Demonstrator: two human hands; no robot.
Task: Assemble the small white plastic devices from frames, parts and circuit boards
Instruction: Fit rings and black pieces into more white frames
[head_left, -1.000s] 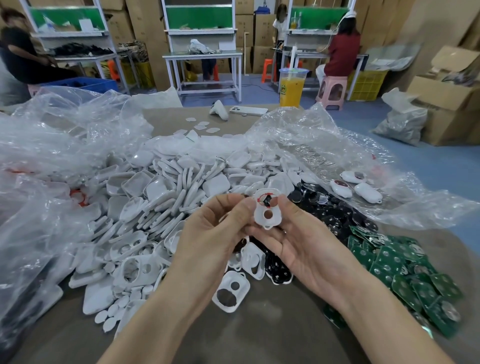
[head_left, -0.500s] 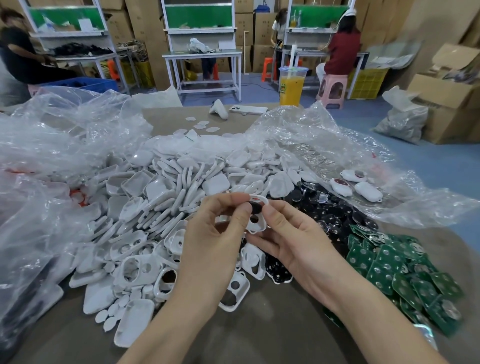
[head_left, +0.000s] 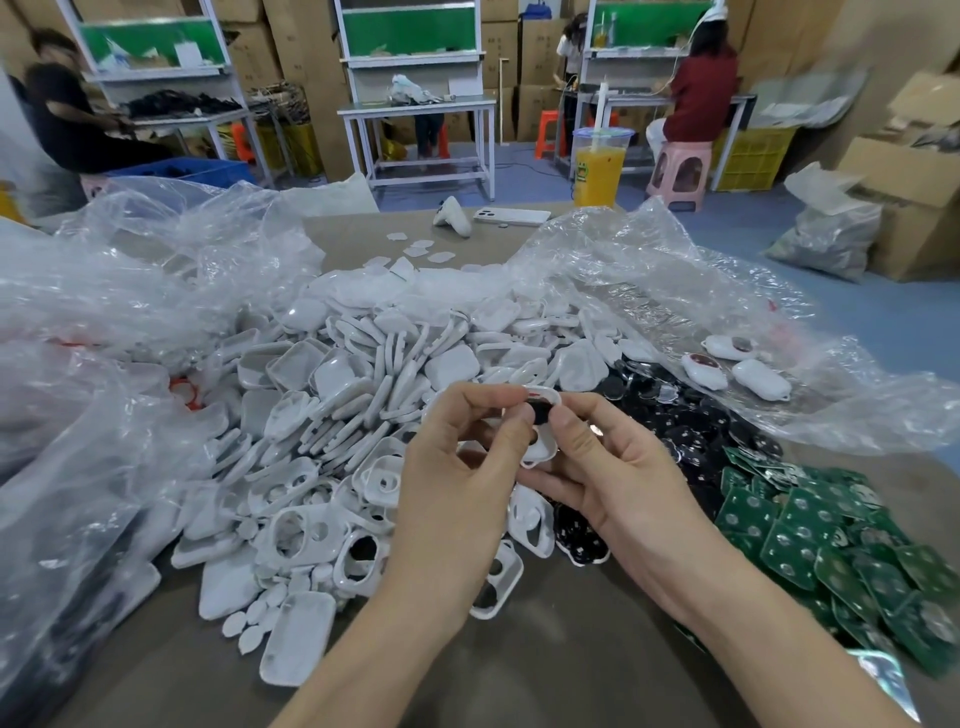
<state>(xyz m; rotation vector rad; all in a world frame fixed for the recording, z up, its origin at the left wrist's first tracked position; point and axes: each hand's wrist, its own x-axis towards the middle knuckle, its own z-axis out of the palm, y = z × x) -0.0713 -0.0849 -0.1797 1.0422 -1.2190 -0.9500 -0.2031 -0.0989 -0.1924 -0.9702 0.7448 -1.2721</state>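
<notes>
Both hands meet above the table centre around one white plastic frame (head_left: 544, 448). My left hand (head_left: 457, 483) pinches its top edge with thumb and fingers. My right hand (head_left: 618, 467) cradles it from below and presses a small black part (head_left: 540, 410) into it with the thumb. A heap of white shells and frames (head_left: 363, 395) spreads out behind and left of the hands. Black round parts (head_left: 691, 415) lie to the right, and green circuit boards (head_left: 831, 540) are piled at the right front.
Crumpled clear plastic bags (head_left: 104, 364) ring the pile on the left and back right. Three assembled white devices (head_left: 727, 366) lie on the right bag. A cup of orange drink (head_left: 600, 166) and a white phone (head_left: 511, 215) stand at the table's far edge. People work at benches behind.
The frame has tipped from facing me to nearly edge-on and sunk lower between my hands. My fingers have closed in around it, with the right thumb now on the black part.
</notes>
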